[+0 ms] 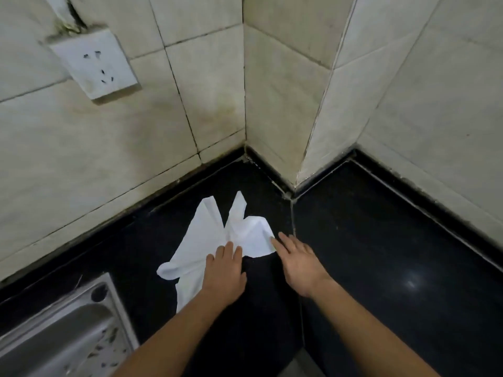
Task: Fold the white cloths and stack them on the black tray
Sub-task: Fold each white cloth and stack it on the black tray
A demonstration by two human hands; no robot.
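Note:
A crumpled white cloth (209, 240) lies spread unevenly on the black countertop (367, 240) near the wall corner. My left hand (224, 273) rests flat on the cloth's middle with straight fingers. My right hand (296, 259) lies flat at the cloth's right edge, its fingertips touching the fabric. Neither hand grips anything. No black tray is in view.
A steel sink (65, 330) sits at the lower left, sunk into the counter. Tiled walls meet in a jutting corner (296, 170) behind the cloth. A white wall socket (95, 63) hangs at the upper left. The counter's front edge runs at the bottom.

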